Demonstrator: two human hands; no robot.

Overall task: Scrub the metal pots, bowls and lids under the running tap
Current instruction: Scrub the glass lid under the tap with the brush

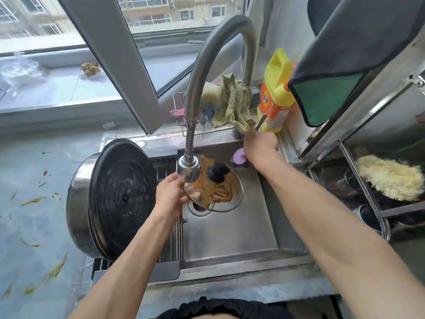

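While the left hand grips a sauce-smeared glass lid over the steel sink (drain half-hidden), the right hand — fingers out of sight — reaches the tap lever; its grip cannot be told.

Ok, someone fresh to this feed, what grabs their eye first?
Probably the glass lid smeared with orange sauce, gripped by the left hand under the tap head over the sink. Next, the big steel pot tipped on its side on the left, and the yellow detergent bottle behind the right hand.
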